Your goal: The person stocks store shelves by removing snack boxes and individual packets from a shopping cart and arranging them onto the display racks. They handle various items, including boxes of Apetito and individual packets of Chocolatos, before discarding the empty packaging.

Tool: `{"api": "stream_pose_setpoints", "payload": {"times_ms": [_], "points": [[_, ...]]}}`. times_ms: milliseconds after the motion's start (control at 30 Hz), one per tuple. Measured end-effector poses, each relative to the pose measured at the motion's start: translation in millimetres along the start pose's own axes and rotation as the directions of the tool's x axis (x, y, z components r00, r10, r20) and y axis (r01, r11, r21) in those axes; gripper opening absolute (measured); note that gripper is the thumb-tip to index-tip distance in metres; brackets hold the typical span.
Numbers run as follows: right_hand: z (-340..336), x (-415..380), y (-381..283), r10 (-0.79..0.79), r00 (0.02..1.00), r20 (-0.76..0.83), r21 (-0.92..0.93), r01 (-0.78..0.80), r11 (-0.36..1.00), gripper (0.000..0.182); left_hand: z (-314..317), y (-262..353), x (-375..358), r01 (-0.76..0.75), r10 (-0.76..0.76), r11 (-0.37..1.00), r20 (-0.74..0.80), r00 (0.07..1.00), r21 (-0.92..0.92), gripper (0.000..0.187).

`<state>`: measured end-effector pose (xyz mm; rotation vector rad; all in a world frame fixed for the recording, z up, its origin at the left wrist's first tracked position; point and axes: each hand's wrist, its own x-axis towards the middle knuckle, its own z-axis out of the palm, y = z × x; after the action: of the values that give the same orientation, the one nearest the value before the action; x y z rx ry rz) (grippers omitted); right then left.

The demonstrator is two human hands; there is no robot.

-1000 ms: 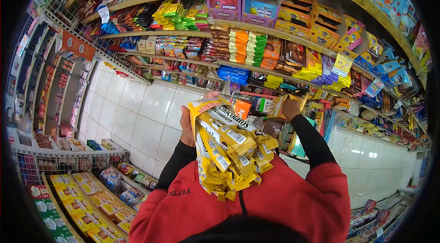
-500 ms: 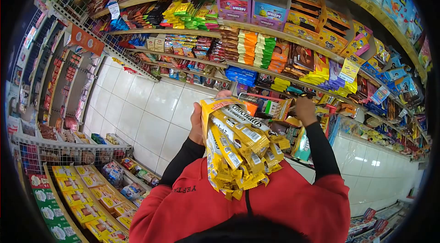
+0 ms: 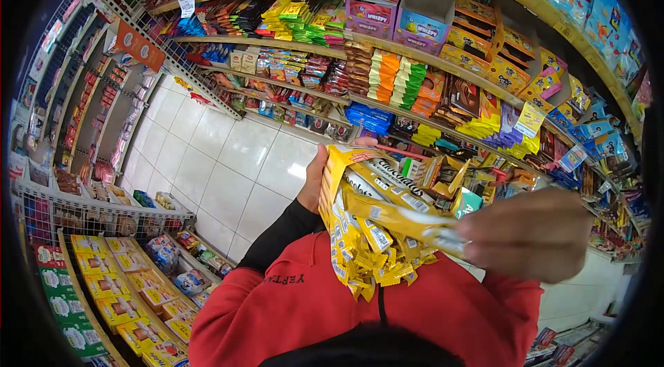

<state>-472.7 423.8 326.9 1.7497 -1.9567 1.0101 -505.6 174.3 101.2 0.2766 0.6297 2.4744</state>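
Note:
My left hand (image 3: 317, 177) is wrapped round the far left side of a yellow open carton (image 3: 337, 170) lettered "Chocolatos". The carton is tilted towards my chest, and a bunch of yellow wafer stick packets (image 3: 379, 237) fans out of it. My right hand (image 3: 529, 237), large and smeared by motion, is close to the camera on the right. Its fingertips pinch the end of one yellow wafer stick packet (image 3: 394, 218), which stretches left across the others in front of the carton.
Beyond the carton, a shopping basket with a red handle (image 3: 401, 152) holds several packages. Shelves of snacks (image 3: 394, 80) curve across the top and right. White floor tiles (image 3: 225, 166) lie left, beside a low rack of yellow boxes (image 3: 114, 284) and a wire mesh (image 3: 173, 222).
My right hand has come from the basket and shelf area back towards the camera and now grips a wafer stick packet. The carton in my left hand has shifted slightly right.

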Motion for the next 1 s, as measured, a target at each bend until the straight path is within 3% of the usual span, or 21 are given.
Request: {"api": "stream_pose_setpoints", "payload": {"times_ms": [33,100,233,300,533,600,633,700,800,900,1000], "points": [[6,6,-3,0.0,1.0,0.0,-0.001,0.0,1.0,0.018,-1,-1,0,0.013,-0.013,0.999,0.006,1.0,-0.03,0.092],[17,15,-8,-0.108,0.984,0.143,-0.225,0.138,0.964,0.01,0,-1,0,0.027,-0.027,0.998,0.013,1.0,-0.059,0.091],[36,32,-8,-0.096,0.969,0.229,-0.276,0.159,0.948,0.017,11,2,-1,0.068,-0.069,0.997,-0.021,0.997,-0.045,0.092],[43,39,1,0.003,0.924,0.383,-0.228,0.092,0.969,0.019,12,4,-2,0.081,-0.079,0.996,-0.07,0.994,0.024,0.093],[76,27,5,0.028,0.954,0.298,-0.237,0.045,0.971,0.037,11,9,-13,0.025,-0.026,1.0,-0.056,0.998,-0.006,0.088],[74,32,-4,0.193,0.92,0.34,-0.364,-0.06,0.929,0.055,16,12,-19,-0.007,0.003,0.999,-0.123,0.992,-0.037,0.087],[78,32,-2,0.189,0.92,0.344,-0.363,-0.055,0.93,0.055,16,15,-21,0.002,-0.004,0.999,-0.064,0.998,-0.039,0.087],[91,30,5,0.263,0.923,0.28,-0.448,-0.116,0.886,0.066,26,19,-23,0.014,-0.017,1.0,-0.102,0.995,-0.028,0.088],[97,44,10,0.339,0.895,0.29,-0.385,-0.215,0.898,0.05,25,26,-27,-0.002,-0.004,0.999,-0.125,0.992,-0.047,0.081],[102,49,29,0.267,0.934,0.237,-0.24,-0.21,0.948,0.039,8,27,-33,-0.035,0.028,0.993,-0.06,0.998,-0.108,0.08],[107,52,42,0.321,0.938,0.13,-0.197,-0.293,0.936,0.038,-6,33,-46,-0.11,0.108,0.994,-0.089,0.99,-0.023,0.079]]}}
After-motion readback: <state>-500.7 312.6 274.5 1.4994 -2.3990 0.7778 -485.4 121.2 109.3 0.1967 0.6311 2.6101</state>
